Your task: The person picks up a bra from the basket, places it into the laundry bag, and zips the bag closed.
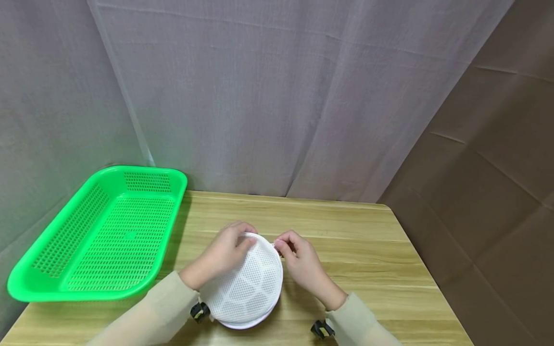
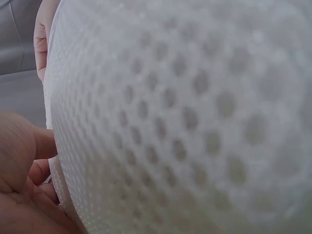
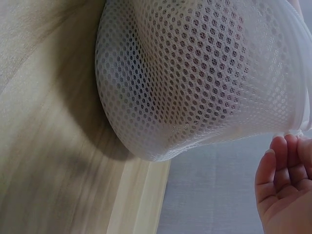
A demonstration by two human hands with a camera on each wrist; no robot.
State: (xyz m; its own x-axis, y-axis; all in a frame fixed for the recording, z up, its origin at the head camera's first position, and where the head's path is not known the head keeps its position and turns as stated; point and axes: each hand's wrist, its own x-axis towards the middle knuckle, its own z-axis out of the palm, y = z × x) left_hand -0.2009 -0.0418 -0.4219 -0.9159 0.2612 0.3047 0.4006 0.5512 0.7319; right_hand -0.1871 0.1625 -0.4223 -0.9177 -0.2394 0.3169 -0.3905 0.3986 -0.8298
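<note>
A round white mesh laundry bag is held tilted over the table, its flat mesh face toward the head camera. My left hand grips its upper left rim, thumb on the mesh face and fingers behind the edge. At the bag's right rim, my right hand pinches a small white piece at the edge with thumb and fingertips. Mesh fills most of the left wrist view, with the left thumb against its side. The right wrist view shows the bag's bulging mesh side and the right fingertips at the rim seam.
A large green plastic basket with perforated walls stands on the left of the wooden table. Grey cloth hangs along the table's back edge, and a brown covering rises on the right side.
</note>
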